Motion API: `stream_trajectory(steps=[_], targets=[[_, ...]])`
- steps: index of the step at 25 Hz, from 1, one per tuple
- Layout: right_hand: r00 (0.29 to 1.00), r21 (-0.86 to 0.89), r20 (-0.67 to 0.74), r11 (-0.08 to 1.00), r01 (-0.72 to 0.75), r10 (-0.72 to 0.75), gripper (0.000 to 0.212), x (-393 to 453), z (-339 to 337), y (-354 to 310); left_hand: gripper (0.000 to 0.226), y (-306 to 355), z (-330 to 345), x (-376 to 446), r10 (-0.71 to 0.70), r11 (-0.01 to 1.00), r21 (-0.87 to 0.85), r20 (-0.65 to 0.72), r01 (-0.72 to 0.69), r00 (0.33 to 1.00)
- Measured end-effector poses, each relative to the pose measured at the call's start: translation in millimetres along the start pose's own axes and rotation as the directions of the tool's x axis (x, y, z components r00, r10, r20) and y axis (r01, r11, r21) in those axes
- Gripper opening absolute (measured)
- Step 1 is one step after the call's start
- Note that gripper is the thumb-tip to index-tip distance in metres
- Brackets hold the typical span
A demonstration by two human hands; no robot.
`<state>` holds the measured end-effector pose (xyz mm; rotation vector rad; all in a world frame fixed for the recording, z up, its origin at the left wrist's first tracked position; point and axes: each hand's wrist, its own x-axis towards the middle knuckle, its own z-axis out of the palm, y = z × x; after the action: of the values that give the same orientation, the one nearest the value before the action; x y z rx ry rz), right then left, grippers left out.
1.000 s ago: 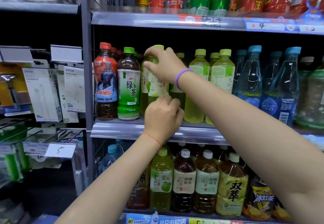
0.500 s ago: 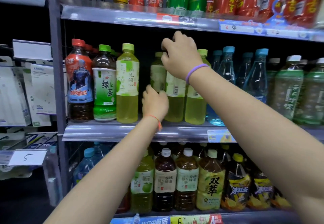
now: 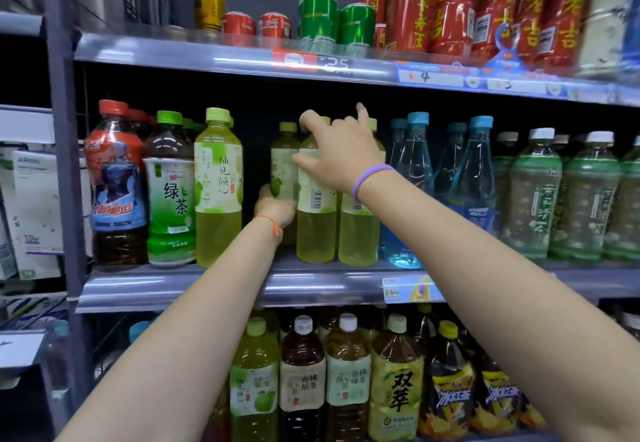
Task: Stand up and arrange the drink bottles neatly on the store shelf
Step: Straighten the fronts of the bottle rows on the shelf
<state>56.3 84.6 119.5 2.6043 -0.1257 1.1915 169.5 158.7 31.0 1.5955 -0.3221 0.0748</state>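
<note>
Hands working on middle shelf (image 3: 173, 285), left hand (image 3: 273, 207) curling around rear pale green bottle (image 3: 284, 161), right hand (image 3: 341, 156) gripping front yellow-green bottle (image 3: 316, 233) just beside it, index finger lifting.

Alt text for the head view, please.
A person's left hand grips a set-back pale green tea bottle on the middle shelf while the right hand holds the front bottle beside it. Blue water bottles stand to the right, red and green cans above.
</note>
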Motion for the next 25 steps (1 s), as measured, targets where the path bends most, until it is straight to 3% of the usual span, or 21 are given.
stream_trajectory(steps=[3,7,12,14,17,21,22,25], targets=[[0.999,0.075,-0.029,0.997,0.025,-0.023,0.049,-4.7,-3.0,4.4,0.071,-3.0,-2.1,2.2,-0.014,1.000,-0.023,0.063,0.015,0.998],[0.998,0.406,-0.019,0.912,0.055,-0.052,0.041,-11.2,-15.9,2.9,0.094,-3.0,-10.6,-8.5,-0.047,0.992,-0.107,0.161,0.065,0.986],[0.999,0.631,0.045,0.776,-0.016,-0.016,0.060,-13.5,-25.5,-5.9,0.069,7.4,-27.2,-29.3,-0.023,0.990,-0.130,0.254,0.058,0.967],[0.998,0.685,0.047,0.725,-0.070,0.051,0.065,-13.9,-20.8,-13.1,0.055,12.1,-30.1,-38.8,0.002,0.976,-0.214,0.237,0.050,0.971],[0.960,0.779,0.105,0.578,-0.243,0.261,0.064,-21.7,-10.0,-23.4,0.051,14.4,-28.0,-54.7,0.010,0.961,-0.274,0.186,0.042,0.982],[0.843,0.780,0.417,0.342,-0.524,0.341,0.069,-51.1,30.4,-39.7,0.049,12.4,-24.7,-69.2,0.027,0.967,-0.254,0.161,0.015,0.987],[0.820,0.768,0.447,0.317,-0.556,0.356,0.072,-58.9,38.9,-46.1,0.046,12.6,-25.0,-70.8,0.042,0.964,-0.266,0.159,0.002,0.986],[0.812,0.744,0.381,0.375,-0.553,0.442,0.078,-66.2,53.7,-54.6,0.038,16.4,-28.0,-75.7,0.073,0.962,-0.271,0.134,-0.034,0.988]])
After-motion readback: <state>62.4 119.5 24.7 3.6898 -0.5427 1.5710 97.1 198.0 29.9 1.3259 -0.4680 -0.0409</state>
